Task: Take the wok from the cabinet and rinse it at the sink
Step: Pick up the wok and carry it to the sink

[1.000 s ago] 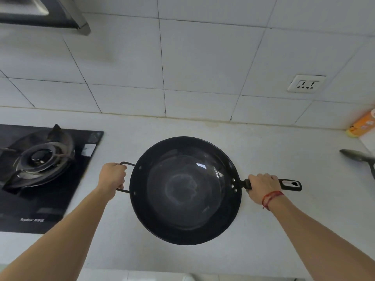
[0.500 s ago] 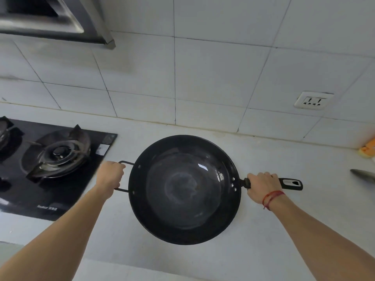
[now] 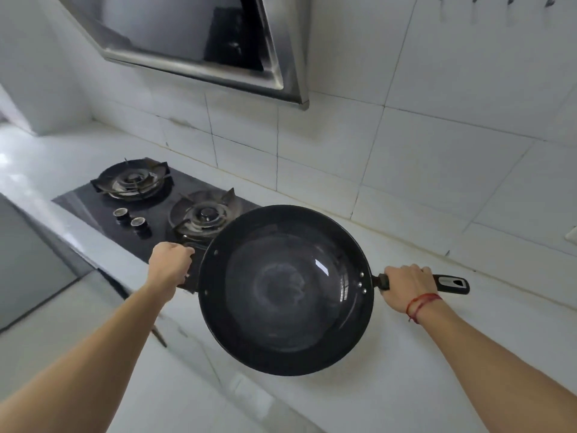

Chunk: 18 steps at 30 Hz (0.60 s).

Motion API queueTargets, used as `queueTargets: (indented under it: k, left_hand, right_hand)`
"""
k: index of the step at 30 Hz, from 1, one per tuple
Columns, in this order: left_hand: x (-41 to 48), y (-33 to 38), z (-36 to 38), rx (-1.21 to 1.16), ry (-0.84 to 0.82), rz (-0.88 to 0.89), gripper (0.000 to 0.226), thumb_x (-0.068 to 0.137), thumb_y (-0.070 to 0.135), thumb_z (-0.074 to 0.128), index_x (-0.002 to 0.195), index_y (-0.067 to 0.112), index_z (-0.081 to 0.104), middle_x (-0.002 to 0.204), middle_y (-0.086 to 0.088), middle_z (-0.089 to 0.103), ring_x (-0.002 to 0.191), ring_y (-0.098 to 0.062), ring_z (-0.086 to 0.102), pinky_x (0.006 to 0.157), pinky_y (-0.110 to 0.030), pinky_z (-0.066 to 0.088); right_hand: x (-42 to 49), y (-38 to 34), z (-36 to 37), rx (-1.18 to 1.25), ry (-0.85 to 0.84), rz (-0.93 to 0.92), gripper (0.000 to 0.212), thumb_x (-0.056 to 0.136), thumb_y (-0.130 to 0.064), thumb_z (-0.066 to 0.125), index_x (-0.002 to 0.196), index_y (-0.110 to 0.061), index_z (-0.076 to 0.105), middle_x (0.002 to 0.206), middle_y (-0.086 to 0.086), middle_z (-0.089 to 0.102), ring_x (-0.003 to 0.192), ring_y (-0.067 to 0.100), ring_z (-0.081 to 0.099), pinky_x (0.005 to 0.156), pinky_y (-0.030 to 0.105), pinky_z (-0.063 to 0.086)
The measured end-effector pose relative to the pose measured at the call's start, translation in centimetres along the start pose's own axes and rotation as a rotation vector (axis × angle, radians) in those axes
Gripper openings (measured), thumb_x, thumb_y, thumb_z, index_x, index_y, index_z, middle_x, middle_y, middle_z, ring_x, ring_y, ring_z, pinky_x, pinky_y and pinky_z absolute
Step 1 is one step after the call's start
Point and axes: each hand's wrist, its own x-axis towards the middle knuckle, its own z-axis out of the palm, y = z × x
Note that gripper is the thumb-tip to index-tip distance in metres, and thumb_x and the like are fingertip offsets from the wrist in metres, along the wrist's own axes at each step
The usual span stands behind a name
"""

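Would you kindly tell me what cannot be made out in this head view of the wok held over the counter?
Sink: outside the frame of the head view.
Loop handle of the wok: mostly covered by the left hand.
Long handle: middle wrapped by the right hand.
Nearer burner: lower right part hidden behind the wok's rim.
Wall socket: cut off by the right edge.
Grey surface at lower left: too blurred to identify.

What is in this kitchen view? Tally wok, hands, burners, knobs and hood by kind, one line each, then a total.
Black round metal wok: 1
Hands gripping its handles, left hand and right hand: 2
Round gas burners: 2
Small round stove knobs: 2
Steel range hood: 1
Total: 8
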Motion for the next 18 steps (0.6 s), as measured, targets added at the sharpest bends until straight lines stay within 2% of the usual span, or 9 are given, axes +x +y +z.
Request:
queueTargets:
  k: [5,9,14,18]
  left_hand:
    - [-1.3,-2.8,-8.5,-0.049,0.182,-0.021,0.017,0.090,0.001,0.058,0.073,0.001,0.055,0.070,-0.011,0.045,0.058,-0.023,0.035,0.053,-0.030,0.028]
    - [-3.1,-5.8,-16.0,-0.091,0.283,-0.054,0.010,0.091,0.000,0.057,0.081,0.001,0.057,0.072,-0.010,0.041,0.056,-0.021,0.030,0.052,-0.031,0.024]
    - [-6.6,-10.6,-25.1,-0.109,0.441,-0.115,0.008,0.092,0.002,0.058,0.084,0.001,0.059,0.074,-0.011,0.044,0.054,-0.021,0.030,0.052,-0.030,0.024]
    - [-9.7,-14.1,-31.4,-0.136,0.558,-0.163,0.011,0.093,0.002,0.058,0.085,-0.005,0.062,0.074,-0.010,0.046,0.054,-0.021,0.030,0.051,-0.029,0.023]
  right_hand:
    - [1.1,-7.3,-2.7,-0.002,0.051,-0.129,0.028,0.092,-0.050,0.047,0.101,-0.029,0.062,0.099,-0.003,0.068,0.098,0.022,0.060,0.083,0.035,0.039]
    - [0.7,-14.2,-4.5,-0.014,0.091,-0.242,0.029,0.093,-0.050,0.044,0.101,-0.029,0.063,0.098,-0.003,0.069,0.097,0.023,0.060,0.075,0.034,0.032]
    - [-1.2,-23.1,-7.4,-0.030,0.130,-0.400,0.027,0.093,-0.049,0.046,0.100,-0.028,0.062,0.099,-0.002,0.068,0.097,0.023,0.060,0.077,0.034,0.034]
    - [-3.3,-29.5,-9.3,-0.041,0.179,-0.510,0.024,0.094,-0.048,0.043,0.092,-0.028,0.056,0.098,-0.002,0.068,0.096,0.023,0.060,0.076,0.035,0.033]
